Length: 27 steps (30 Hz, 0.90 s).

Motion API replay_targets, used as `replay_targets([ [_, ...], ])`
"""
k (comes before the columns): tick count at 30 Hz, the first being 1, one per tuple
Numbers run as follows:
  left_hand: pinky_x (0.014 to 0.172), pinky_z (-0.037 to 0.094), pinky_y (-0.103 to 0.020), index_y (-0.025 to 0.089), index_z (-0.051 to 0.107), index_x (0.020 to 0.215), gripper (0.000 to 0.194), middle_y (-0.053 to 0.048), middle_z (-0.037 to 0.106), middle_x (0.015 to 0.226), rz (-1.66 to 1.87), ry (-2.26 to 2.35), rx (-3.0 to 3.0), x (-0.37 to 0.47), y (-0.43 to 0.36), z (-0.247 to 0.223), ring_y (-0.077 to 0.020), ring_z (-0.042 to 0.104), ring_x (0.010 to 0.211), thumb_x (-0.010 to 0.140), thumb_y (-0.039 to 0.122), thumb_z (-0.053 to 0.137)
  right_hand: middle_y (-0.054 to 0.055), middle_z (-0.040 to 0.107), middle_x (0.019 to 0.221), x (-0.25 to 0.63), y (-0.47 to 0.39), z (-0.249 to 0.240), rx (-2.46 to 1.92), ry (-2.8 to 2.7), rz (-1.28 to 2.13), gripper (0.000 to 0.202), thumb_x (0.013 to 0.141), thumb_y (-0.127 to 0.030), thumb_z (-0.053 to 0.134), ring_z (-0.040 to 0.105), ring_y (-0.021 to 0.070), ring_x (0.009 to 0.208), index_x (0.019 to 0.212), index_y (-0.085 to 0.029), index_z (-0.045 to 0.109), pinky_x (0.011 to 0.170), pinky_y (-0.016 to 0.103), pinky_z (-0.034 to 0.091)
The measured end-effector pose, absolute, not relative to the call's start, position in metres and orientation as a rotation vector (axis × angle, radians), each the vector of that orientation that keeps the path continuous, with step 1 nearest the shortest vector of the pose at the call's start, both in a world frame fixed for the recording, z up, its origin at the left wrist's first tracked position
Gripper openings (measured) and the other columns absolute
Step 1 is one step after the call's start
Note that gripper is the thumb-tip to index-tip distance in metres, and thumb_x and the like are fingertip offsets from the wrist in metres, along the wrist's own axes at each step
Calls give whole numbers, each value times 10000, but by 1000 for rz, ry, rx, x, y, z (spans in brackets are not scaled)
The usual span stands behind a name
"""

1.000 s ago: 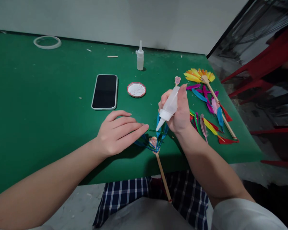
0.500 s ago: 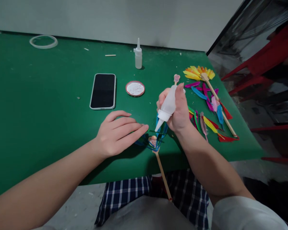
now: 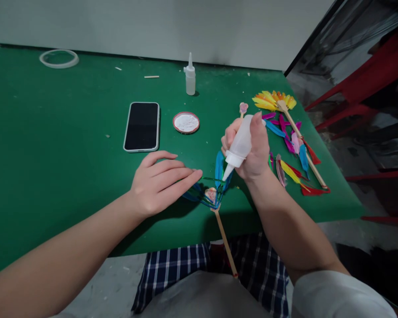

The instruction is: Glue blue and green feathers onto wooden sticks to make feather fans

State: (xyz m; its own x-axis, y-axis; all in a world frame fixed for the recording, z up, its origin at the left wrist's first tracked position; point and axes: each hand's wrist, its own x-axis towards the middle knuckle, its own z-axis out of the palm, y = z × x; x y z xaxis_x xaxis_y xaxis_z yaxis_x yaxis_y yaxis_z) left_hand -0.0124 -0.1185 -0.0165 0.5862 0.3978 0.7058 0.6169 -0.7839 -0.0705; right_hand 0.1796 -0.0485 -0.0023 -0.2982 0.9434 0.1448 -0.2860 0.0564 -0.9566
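Observation:
My right hand is wrapped round a white squeeze bottle, its nozzle pointing down at blue and green feathers. These feathers fan out round the heart-shaped head of a wooden stick, whose lower end hangs past the table edge over my lap. Flat over the left side of the fan lies my left hand, fingers stretched out, fingertips beside a thin green feather strand. Whatever is under its palm is hidden.
A phone, a round lid with white paste and a small bottle stand on the green table. At the right lie a yellow feather fan and loose feathers. A clear ring is back left.
My right hand has moved slightly right with the bottle, and its nozzle has shifted right over the feathers. My left hand has barely moved.

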Motion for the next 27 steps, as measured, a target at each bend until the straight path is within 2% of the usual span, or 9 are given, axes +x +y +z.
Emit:
replay_targets([
  [3,776,471,-308,228,607,959,228,27,684,789,-1010,-833,-2510,-13,-119,-19,-113,611,725,756,124,599,-37,350,444,176,-50,-5,-734,-1242,1363,532,747,-672,372,335,75,382,528,-201,486,345,221,256],
  [11,768,474,-305,252,606,963,211,37,681,771,-1008,-864,-2511,-12,-119,-18,-105,614,705,784,145,570,-42,336,448,176,-51,-6,-768,-1288,1365,522,752,-666,360,340,80,393,527,-206,465,379,212,273],
  [16,772,468,-303,227,615,945,213,26,680,771,-1041,-856,-2509,-11,-119,-16,-105,605,710,760,123,598,-45,328,434,181,-49,-3,-723,-1304,1358,511,745,-651,395,344,80,388,506,-205,466,373,211,278],
  [21,756,472,-297,234,618,918,188,36,679,750,-1019,-872,-2491,-10,-119,-16,-101,606,691,761,132,600,-46,341,443,180,-51,-1,-724,-1259,1350,523,780,-641,330,349,77,386,529,-207,478,364,209,278],
  [27,749,483,-303,237,614,945,228,29,687,786,-1035,-836,-2480,-11,-122,-9,-111,615,699,756,110,597,-41,351,438,180,-50,-2,-702,-1254,1393,538,730,-684,380,343,78,384,517,-202,485,358,220,287],
])
